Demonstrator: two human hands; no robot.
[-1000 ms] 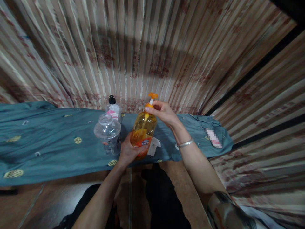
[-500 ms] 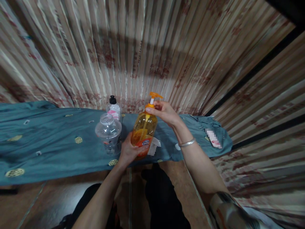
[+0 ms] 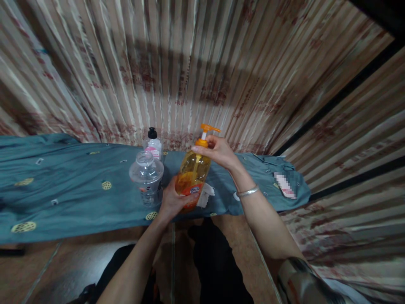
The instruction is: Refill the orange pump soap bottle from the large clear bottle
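Observation:
An orange pump bottle (image 3: 193, 173) with amber liquid is held upright over the teal cloth (image 3: 79, 190). My left hand (image 3: 174, 200) grips the bottle's lower body around its label. My right hand (image 3: 217, 151) pinches the orange pump collar (image 3: 201, 143) at the neck, with the nozzle (image 3: 209, 128) pointing right above my fingers. A silver bangle sits on my right wrist.
A clear plastic jar (image 3: 146, 177) with a domed lid stands just left of the bottle. Behind it is a small clear bottle with a black cap (image 3: 153, 142). White paper scraps (image 3: 205, 195) lie on the cloth. A striped curtain (image 3: 190, 67) hangs behind.
The pump nozzle has turned from facing me to pointing right as my right hand twists the collar. The bottle stays in my left hand.

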